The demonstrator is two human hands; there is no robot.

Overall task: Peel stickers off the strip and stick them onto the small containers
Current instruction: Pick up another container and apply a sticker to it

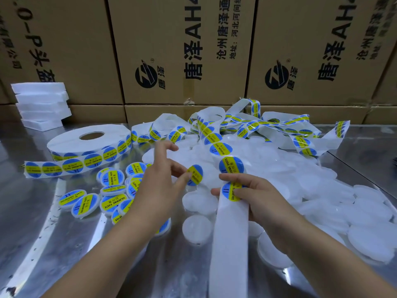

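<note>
My left hand [160, 186] pinches a round blue-and-yellow sticker [195, 174] by its edge, lifted off the backing. My right hand [255, 197] grips the white backing strip [229, 233], thumb pressing beside another sticker [231, 191] still on it. The strip runs upward with more stickers [231, 165] into a tangled heap. Plain white small containers [198, 202] lie under and around my hands and spread to the right. Labelled containers [112, 197] sit in a cluster at the left.
A big roll of stickers [90, 139] lies at the left on the shiny metal table [53, 244], its tail running left. A stack of white foam trays [41, 104] stands at the back left. Cardboard boxes [182, 50] wall off the back.
</note>
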